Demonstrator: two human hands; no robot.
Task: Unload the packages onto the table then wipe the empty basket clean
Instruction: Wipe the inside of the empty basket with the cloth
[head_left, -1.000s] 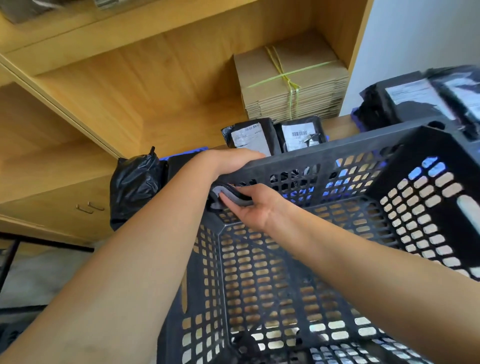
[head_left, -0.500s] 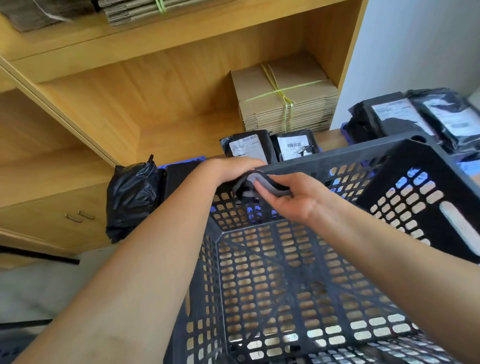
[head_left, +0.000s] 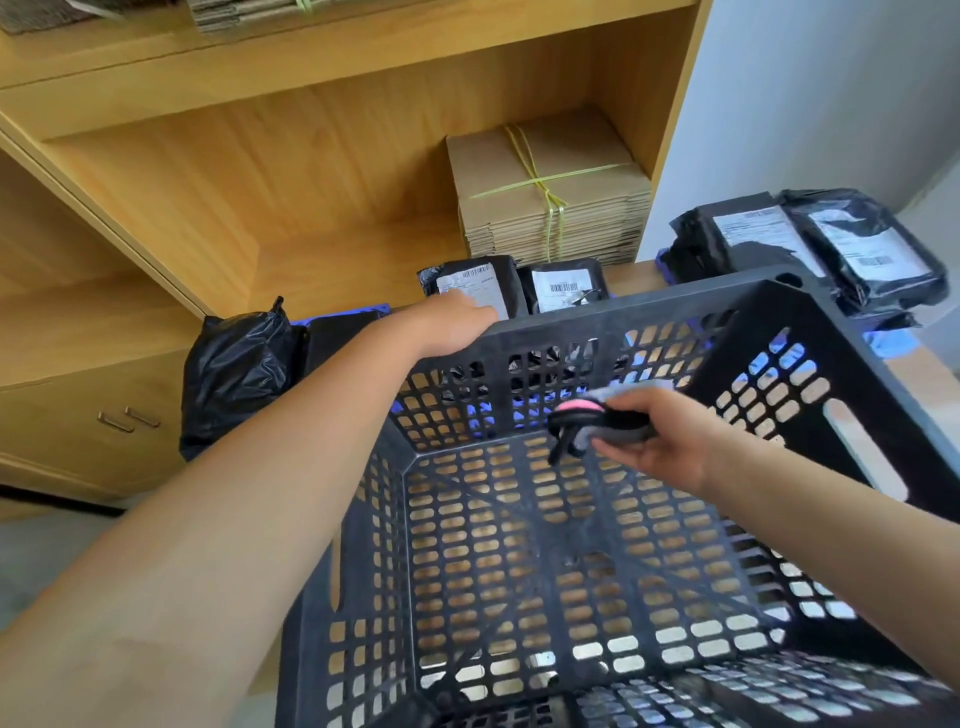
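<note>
A black perforated plastic basket (head_left: 566, 332) stands tilted toward me, its inside empty. My left hand (head_left: 453, 325) grips the far rim at its left corner. My right hand (head_left: 654, 441) is inside the basket near the far wall and holds a grey cloth (head_left: 608, 421) with a pink patch and a black strap. Two black packages with white labels (head_left: 511, 288) lie on the wooden table just behind the rim. More black packages (head_left: 810, 249) are piled at the right on something blue.
A tied stack of flat cardboard (head_left: 550, 202) sits in the wooden shelf (head_left: 260, 182) behind the table. A full black bin bag (head_left: 234, 369) stands left of the basket. A cabinet with metal handles (head_left: 124, 418) lies further left. A white wall rises at the right.
My right hand has moved with the cloth from the basket's far left corner rightward along the far wall. My left hand keeps its hold on the rim.
</note>
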